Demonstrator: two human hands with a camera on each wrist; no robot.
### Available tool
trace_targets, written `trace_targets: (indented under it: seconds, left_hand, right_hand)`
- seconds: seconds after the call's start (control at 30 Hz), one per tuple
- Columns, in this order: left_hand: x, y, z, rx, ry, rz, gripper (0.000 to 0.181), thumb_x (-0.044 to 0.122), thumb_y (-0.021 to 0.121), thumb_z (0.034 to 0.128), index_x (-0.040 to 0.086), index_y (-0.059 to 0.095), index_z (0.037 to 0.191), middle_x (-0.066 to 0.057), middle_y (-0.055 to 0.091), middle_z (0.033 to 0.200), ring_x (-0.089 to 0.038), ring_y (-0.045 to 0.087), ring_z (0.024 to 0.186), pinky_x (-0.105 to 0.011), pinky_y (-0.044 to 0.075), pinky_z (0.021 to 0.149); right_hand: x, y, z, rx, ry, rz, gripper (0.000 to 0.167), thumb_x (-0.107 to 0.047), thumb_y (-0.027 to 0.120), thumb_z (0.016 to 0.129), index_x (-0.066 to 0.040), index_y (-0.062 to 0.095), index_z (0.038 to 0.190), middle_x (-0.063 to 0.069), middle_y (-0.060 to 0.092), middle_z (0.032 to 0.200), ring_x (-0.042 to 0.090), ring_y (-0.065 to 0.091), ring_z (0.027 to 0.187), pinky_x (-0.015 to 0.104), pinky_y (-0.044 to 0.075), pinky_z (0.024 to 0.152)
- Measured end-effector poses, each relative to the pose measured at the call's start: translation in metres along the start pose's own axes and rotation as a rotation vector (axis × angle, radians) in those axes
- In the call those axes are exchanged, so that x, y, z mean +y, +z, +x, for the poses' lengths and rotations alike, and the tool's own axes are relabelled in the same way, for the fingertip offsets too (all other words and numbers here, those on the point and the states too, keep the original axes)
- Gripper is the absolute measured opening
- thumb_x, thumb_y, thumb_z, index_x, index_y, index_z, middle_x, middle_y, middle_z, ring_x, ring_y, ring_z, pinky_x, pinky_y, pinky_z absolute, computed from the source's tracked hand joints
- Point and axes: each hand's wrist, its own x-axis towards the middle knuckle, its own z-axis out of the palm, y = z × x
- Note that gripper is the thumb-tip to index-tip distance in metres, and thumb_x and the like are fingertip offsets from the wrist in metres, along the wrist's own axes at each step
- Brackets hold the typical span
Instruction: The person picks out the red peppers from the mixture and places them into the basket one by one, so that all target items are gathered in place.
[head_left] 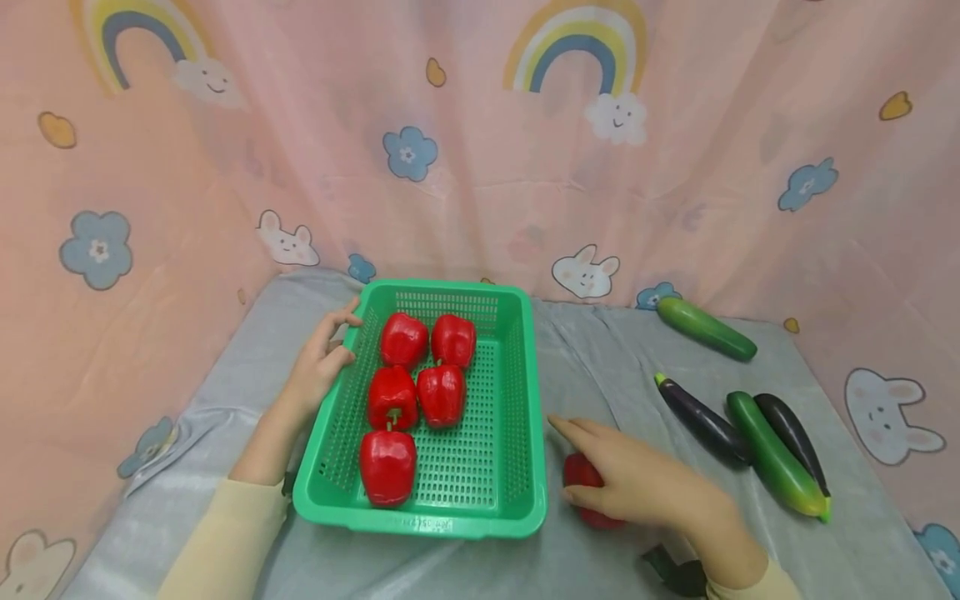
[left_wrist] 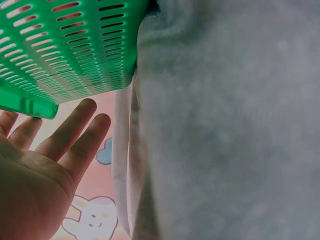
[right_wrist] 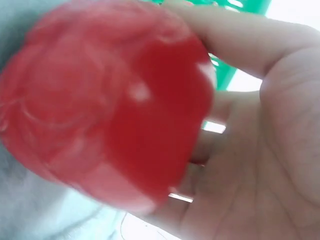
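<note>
A green plastic basket (head_left: pixel 427 525) has several red bell peppers (head_left: pixel 387 468) inside, grouped toward its left side. My left hand (head_left: pixel 315 371) is at the basket's left rim, fingers extended; in the left wrist view the fingertips (left_wrist: pixel 31 127) meet the rim's underside. To the right of the basket, my right hand (head_left: pixel 637 475) grips another red bell pepper (right_wrist: pixel 115 110). Thumb and fingers lie around that pepper, which the hand partly hides in the head view.
Farther right on the grey cloth (head_left: pixel 585 367) lie a dark eggplant (head_left: pixel 705 421), a second eggplant (head_left: pixel 791 433) and a green zucchini (head_left: pixel 776 454) close together. Another zucchini (head_left: pixel 705 327) lies behind them. A pink printed curtain (head_left: pixel 480 200) hangs at the back and sides.
</note>
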Motion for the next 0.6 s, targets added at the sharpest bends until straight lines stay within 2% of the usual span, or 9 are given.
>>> trace_targets:
  seconds: [0.17,0.27,0.47,0.6]
  left_hand:
    - [0.000,0.000,-0.001,0.003,0.006,0.005,0.044,-0.004,0.043,0.0910,-0.003,0.053,0.134,-0.007,0.034,0.177,-0.046,0.069,0.114,-0.024,0.056,0.082]
    - [0.000,0.000,-0.001,0.000,0.005,-0.005,0.044,-0.005,0.043,0.0908,-0.004,0.053,0.134,-0.006,0.034,0.177,-0.046,0.069,0.114,-0.024,0.057,0.081]
    - [0.001,0.000,-0.002,-0.003,0.001,-0.011,0.044,-0.004,0.043,0.0915,-0.004,0.052,0.135,-0.006,0.033,0.177,-0.049,0.067,0.119,-0.024,0.057,0.082]
    - [0.002,0.000,-0.002,-0.005,-0.007,0.003,0.044,-0.003,0.043,0.0926,-0.003,0.052,0.136,-0.005,0.033,0.178,-0.050,0.067,0.118,-0.024,0.057,0.081]
  right_hand:
    - [0.001,-0.007,-0.005,-0.084,0.079,0.091,0.087,-0.037,0.090,0.088,-0.009,0.053,0.161,0.008,0.061,0.150,0.029,0.060,0.128,0.055,0.062,0.095]
    - [0.002,-0.010,-0.008,-0.121,0.109,0.142,0.089,-0.036,0.095,0.082,-0.012,0.056,0.159,0.010,0.060,0.151,0.033,0.060,0.128,0.057,0.064,0.088]
    - [0.004,-0.013,-0.013,-0.181,0.136,0.193,0.097,-0.024,0.101,0.074,-0.019,0.056,0.159,0.011,0.053,0.158,0.036,0.058,0.128,0.057,0.064,0.085]
    - [0.004,-0.012,-0.012,-0.206,0.167,0.200,0.103,-0.020,0.103,0.070,-0.020,0.054,0.160,0.003,0.058,0.149,0.031,0.060,0.121,0.054,0.064,0.083]
